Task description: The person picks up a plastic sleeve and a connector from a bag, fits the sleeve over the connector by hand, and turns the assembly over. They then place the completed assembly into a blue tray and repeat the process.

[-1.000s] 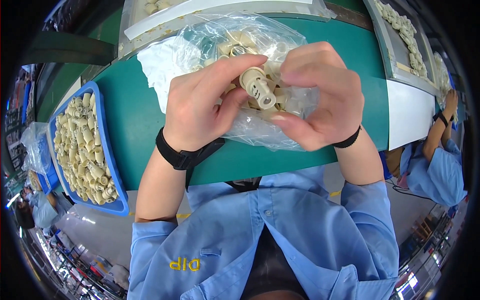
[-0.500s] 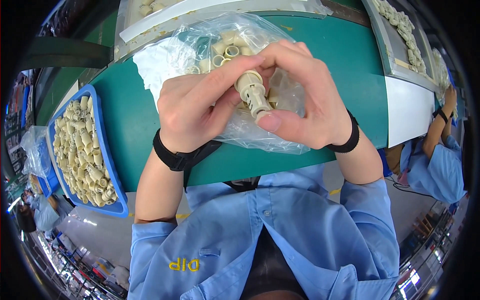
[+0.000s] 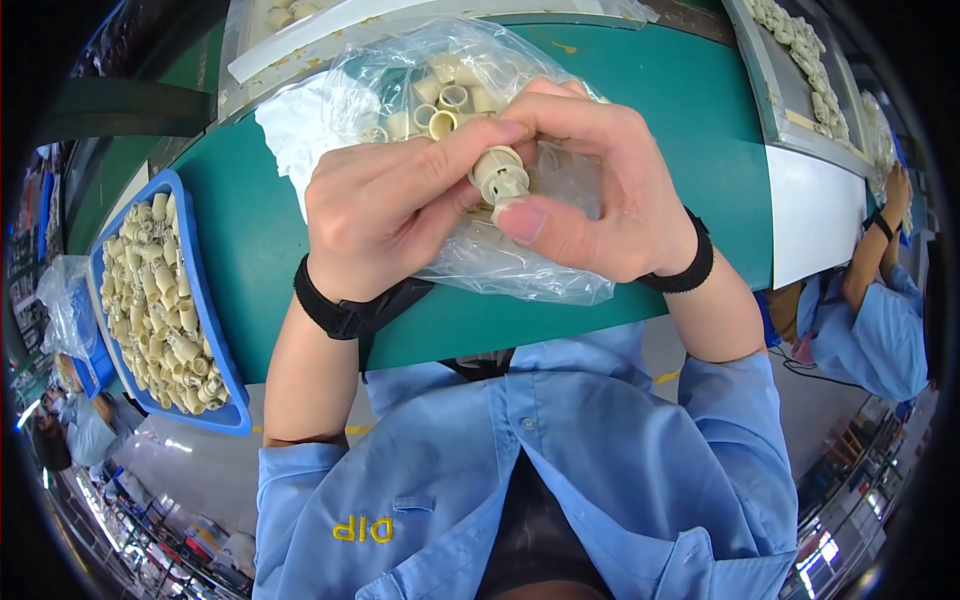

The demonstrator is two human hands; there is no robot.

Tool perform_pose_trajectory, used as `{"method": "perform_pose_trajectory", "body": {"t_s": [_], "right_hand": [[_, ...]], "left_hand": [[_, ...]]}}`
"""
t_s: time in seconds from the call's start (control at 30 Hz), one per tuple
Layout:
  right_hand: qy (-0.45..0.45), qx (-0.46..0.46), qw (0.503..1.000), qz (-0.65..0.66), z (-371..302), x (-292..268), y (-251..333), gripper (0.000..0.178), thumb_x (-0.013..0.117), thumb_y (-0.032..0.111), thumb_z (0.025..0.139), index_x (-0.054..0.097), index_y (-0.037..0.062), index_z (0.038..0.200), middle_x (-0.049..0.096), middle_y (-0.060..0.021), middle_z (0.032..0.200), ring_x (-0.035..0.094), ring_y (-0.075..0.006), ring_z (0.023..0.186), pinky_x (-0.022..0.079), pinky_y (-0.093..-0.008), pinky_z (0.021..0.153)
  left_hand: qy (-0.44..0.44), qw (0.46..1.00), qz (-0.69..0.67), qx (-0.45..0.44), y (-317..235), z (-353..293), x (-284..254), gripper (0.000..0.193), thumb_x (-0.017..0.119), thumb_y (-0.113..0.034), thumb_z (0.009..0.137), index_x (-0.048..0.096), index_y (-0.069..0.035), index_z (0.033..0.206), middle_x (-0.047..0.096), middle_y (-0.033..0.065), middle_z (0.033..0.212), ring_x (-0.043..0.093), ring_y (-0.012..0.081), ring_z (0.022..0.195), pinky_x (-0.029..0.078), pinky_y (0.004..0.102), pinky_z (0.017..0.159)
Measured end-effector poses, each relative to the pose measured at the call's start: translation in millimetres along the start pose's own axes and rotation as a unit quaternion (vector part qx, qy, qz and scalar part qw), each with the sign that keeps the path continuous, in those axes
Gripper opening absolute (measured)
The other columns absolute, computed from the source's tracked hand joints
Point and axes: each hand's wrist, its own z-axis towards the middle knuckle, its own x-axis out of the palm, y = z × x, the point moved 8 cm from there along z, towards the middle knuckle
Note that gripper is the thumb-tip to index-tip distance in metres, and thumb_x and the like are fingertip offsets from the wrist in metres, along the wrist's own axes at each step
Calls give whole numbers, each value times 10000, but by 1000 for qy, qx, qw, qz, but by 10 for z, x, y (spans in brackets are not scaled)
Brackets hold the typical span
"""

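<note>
Between my hands is a small cream plastic fitting [image 3: 499, 174] with a round collar and a narrower slotted end. My left hand [image 3: 385, 205] pinches it from the left with thumb and fingers. From the right, my right hand [image 3: 615, 185] grips it too, its thumb pressed on the narrow lower end and its fingers curled round the top. Part of the fitting is hidden by my fingers. Behind and below the hands lies a clear plastic bag [image 3: 540, 265] with several cream tube-shaped sleeves [image 3: 443, 123] inside.
A blue tray [image 3: 240, 405] heaped with cream fittings [image 3: 165, 300] stands at the left on the green mat [image 3: 690, 110]. White crumpled sheeting [image 3: 290, 130] lies beside the bag. Metal-edged trays line the back. At the far right a co-worker's arm [image 3: 880, 230] reaches over a white board [image 3: 815, 215].
The fitting has shifted slightly left and tilted, so its narrow end looks shorter. My right thumb has moved up and left against it. Both hands still hold on.
</note>
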Motion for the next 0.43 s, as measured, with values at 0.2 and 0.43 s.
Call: {"method": "perform_pose_trajectory", "body": {"t_s": [0.2,0.43], "right_hand": [[-52,-42,998,10,27,1,-16,314,802,203,723,656,8,922,602,-46,730,576,-145,690,404,-268,651],[-44,-61,996,55,71,-24,-18,270,829,212,732,680,31,866,634,-54,671,614,-135,621,415,-282,579]], "left_hand": [[40,997,69,-4,-30,-15,6,523,752,22,628,713,-118,1130,650,51,671,592,208,523,463,297,476],[8,999,40,-11,-44,-8,-9,557,766,4,625,709,-161,1154,631,42,658,580,204,517,454,297,469]]}}
